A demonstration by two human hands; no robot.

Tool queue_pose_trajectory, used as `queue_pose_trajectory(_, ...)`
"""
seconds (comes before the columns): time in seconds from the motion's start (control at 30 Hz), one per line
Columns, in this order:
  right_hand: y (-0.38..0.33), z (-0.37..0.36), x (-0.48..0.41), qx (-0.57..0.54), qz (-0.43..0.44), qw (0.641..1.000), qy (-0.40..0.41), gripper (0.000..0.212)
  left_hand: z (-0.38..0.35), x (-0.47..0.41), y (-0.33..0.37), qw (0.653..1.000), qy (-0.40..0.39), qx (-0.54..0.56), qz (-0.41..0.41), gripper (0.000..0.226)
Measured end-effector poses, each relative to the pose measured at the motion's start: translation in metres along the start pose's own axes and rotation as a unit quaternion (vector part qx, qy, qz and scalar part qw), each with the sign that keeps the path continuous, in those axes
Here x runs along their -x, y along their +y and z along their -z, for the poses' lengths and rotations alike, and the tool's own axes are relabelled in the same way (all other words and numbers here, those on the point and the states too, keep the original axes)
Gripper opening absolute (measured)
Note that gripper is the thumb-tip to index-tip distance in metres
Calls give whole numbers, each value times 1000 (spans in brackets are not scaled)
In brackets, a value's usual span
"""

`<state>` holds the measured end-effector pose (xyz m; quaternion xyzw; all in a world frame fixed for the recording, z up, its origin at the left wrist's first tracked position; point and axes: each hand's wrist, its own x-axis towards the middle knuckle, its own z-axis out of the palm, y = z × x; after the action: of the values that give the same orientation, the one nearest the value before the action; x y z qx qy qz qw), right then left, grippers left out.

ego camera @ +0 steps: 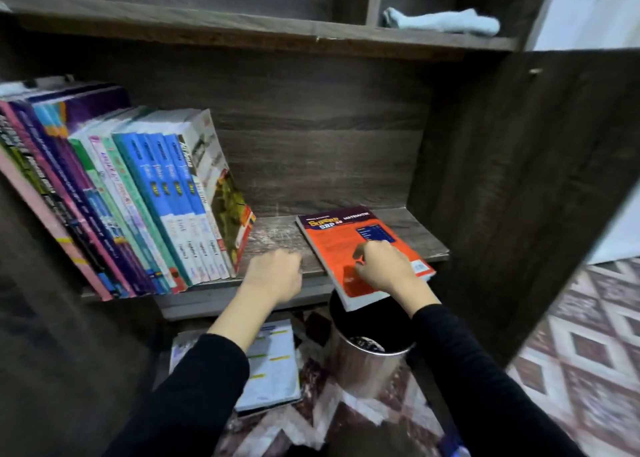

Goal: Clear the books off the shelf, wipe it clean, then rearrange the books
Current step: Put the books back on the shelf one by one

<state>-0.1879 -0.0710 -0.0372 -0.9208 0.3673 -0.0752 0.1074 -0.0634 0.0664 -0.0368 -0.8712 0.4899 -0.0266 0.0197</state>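
Note:
An orange maths book (343, 248) lies flat at the right end of the dark wooden shelf (277, 235), its near corner sticking out over the front edge. My right hand (384, 266) sits on its cover with the fingers curled onto it. To the left, my left hand (273, 276) hovers at the shelf's front edge, fingers curled in, holding nothing. A row of several books (138, 207) leans to the left on the same shelf. A light blue cloth (443, 22) lies on the shelf above, at the right.
A shiny metal bin (367, 359) stands on the floor right under the orange book. A white book (273, 363) lies on the floor below my left arm. The cabinet's side panel (519, 179) closes the right. Patterned flooring (588, 335) spreads right.

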Motion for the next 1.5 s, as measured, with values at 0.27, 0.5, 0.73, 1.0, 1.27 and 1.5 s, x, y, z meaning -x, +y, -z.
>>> queue_pose_trajectory(0.27,78,2,-3,19,-96,995,6,40,-27,-30,53,991,-57,110,46,38)
queue_pose_trajectory(0.5,100,-13,-5,-70,-133,989,-10,54,-49,-42,75,973,-40,206,98,49)
queue_pose_trajectory(0.73,101,-21,6,-157,-173,972,35,70,-60,-43,64,930,-46,336,139,34)
queue_pose_trajectory(1.0,88,-29,35,-452,-190,871,-15,85,-63,-27,54,803,-15,570,174,25)
queue_pose_trajectory(1.27,79,-50,28,-581,-181,793,-7,71,-78,-31,44,779,-11,616,118,41)
queue_pose_trajectory(1.5,70,-44,27,-559,-132,816,62,64,-77,-33,40,778,12,623,73,56)
